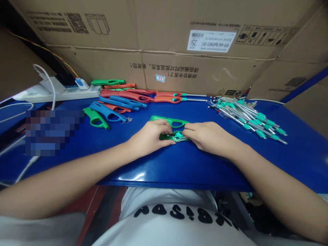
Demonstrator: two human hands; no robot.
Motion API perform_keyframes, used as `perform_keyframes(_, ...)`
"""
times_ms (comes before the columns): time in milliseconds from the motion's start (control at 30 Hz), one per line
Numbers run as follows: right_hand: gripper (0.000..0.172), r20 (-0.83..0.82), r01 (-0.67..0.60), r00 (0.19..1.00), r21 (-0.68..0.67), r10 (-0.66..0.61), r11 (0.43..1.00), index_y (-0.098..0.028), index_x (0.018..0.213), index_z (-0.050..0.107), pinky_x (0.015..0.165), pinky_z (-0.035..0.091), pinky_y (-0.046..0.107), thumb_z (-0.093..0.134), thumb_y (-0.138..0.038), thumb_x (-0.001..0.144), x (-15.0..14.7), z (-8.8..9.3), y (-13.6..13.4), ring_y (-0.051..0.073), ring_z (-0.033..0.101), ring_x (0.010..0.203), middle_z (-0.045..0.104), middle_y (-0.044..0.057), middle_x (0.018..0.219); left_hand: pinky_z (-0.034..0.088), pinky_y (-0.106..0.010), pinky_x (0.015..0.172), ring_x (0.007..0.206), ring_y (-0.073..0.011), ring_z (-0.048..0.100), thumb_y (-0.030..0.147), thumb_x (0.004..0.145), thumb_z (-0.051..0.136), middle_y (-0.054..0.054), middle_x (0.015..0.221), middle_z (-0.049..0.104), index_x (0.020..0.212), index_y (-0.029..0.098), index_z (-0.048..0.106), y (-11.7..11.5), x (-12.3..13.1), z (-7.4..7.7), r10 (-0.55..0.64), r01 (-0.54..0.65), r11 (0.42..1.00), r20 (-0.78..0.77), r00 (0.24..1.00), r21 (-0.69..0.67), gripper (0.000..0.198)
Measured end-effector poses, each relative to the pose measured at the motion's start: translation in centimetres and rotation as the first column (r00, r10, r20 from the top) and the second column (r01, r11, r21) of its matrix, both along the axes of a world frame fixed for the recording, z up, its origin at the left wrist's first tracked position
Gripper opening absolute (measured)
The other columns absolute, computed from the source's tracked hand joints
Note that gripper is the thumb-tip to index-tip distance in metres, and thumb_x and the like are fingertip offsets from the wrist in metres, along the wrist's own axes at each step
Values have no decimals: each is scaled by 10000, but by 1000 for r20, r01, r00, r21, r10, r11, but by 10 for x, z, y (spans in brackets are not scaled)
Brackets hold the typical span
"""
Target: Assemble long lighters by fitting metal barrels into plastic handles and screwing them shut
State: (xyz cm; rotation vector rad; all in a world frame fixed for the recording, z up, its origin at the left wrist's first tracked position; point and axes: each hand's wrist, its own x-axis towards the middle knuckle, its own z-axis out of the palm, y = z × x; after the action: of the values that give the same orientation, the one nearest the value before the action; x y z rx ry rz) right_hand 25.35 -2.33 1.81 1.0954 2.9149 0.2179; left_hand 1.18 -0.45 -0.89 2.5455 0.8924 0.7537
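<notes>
My left hand (150,136) and my right hand (207,135) meet at the middle of the blue table (179,164), fingers curled and pressed onto a green plastic lighter shell (174,136) with thin wires and small inner parts in it. A second green shell half (170,121) lies flat just behind the hands. Both hands pinch the piece between them; the fingertips hide most of it.
A heap of red, blue and green lighter shells (120,100) lies at the back left. Several metal tubes with teal tips (246,116) are piled at the right. A white power strip (64,92) and cables sit far left. Cardboard boxes (166,44) wall the back.
</notes>
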Motion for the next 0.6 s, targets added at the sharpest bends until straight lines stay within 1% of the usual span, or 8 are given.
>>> perform_keyframes(200, 190, -133, -30, 991, -71, 20, 997, -180, 971, 636, 620, 338, 272, 450, -172, 1011, 0, -7, 4, 173, 623, 836, 684, 56, 974, 565, -326, 857, 919, -216, 707, 263, 780, 838, -77, 977, 731, 905, 146, 741, 0, 2, 0, 8, -7, 999, 33, 999, -33, 197)
perform_keyframes(467, 159, -113, -17, 993, -44, 12, 999, -165, 953, 591, 557, 281, 273, 440, -151, 1000, -2, -7, 2, 160, 551, 718, 659, 71, 974, 565, -333, 821, 884, -216, 704, 272, 775, 838, -72, 940, 744, 903, 153, 730, 0, 1, -1, 30, -26, 995, 39, 999, -93, 206)
perform_keyframes(600, 159, -114, -28, 993, -41, 24, 999, -164, 954, 591, 563, 285, 273, 441, -143, 998, -3, -7, 1, 159, 547, 720, 656, 69, 973, 560, -330, 819, 883, -217, 701, 270, 771, 840, -68, 932, 744, 888, 152, 725, 1, 2, -1, 38, -34, 994, 32, 999, -106, 202)
